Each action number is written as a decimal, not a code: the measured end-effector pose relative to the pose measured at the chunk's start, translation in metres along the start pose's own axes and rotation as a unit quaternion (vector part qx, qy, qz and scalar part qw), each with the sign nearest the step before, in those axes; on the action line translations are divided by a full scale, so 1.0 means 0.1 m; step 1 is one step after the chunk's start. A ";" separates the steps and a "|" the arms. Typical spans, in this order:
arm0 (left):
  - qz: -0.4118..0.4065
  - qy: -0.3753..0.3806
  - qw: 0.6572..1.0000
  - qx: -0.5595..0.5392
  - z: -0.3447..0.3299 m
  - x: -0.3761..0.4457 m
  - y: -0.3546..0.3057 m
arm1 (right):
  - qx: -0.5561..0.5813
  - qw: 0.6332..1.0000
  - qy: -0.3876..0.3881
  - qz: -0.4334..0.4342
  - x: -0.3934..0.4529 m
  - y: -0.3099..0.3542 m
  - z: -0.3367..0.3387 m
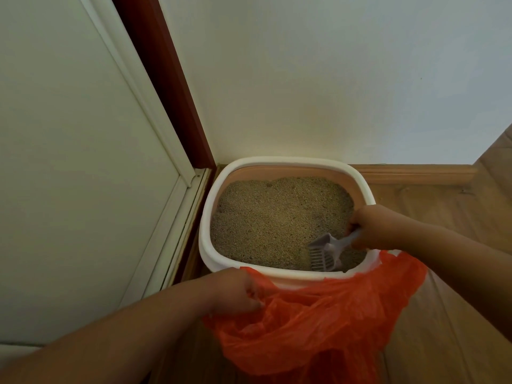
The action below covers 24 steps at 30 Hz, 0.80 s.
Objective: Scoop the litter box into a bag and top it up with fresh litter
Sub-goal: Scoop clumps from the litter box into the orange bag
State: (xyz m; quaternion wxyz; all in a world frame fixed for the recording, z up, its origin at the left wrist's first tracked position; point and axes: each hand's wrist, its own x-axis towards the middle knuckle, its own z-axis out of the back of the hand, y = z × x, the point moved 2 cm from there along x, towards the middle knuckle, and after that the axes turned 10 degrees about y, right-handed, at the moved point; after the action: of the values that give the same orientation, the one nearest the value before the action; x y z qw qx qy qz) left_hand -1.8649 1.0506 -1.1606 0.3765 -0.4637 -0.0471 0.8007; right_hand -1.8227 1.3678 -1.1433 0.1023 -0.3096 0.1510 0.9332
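Right hand [368, 227] grips scoop [324, 254] handle, hiding it; left hand [235, 291] clutches bag [318, 322], cut off below

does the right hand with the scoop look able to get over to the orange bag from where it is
Probably yes. The right hand holds the scoop in the litter box at the near corner, and the orange bag, gripped by the left hand, lies against the near rim with nothing between.

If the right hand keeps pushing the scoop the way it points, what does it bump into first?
Probably the litter: the right hand aims the scoop down-left into it.
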 end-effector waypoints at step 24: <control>0.022 -0.028 0.998 -0.049 0.07 -0.11 0.34 | 0.294 0.953 -0.017 0.070 1.10 1.25 -0.83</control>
State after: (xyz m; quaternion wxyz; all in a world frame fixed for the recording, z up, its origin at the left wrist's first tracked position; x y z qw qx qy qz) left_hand -1.8860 1.0212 -1.1636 0.3337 -0.4597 -0.0866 0.8184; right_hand -1.8997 1.2333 -1.2458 0.1259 -0.2388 0.4378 0.8576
